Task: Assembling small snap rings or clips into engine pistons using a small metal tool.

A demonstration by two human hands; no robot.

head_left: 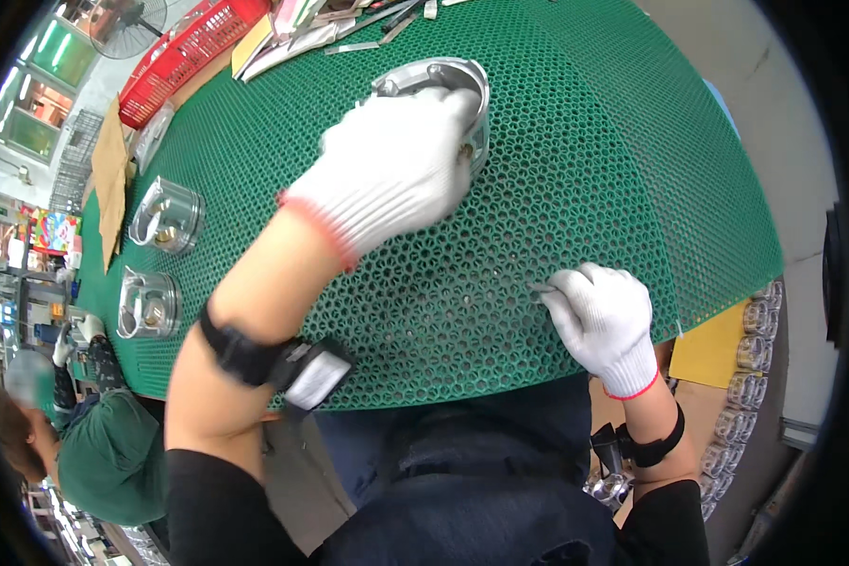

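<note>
Piston (483, 121), 12 o'clock: likely heavy, stiff, slick; grasp round outside. Left hand (398, 156) atop, cannot tell fingers' grip; right hand (602, 316) pinches tool (538, 288), 4 o'clock.

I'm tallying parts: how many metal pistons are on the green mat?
3: one piston at the left hand, a second far left on the mat, a third beside it. The arm may hide others.

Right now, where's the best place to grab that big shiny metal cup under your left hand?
I'd hold the metal cup by its curved outer wall, probably coming from above on the right. Its open end faces up, its rounded side suits curled hands, and the left hand covers its near-left side.
</note>
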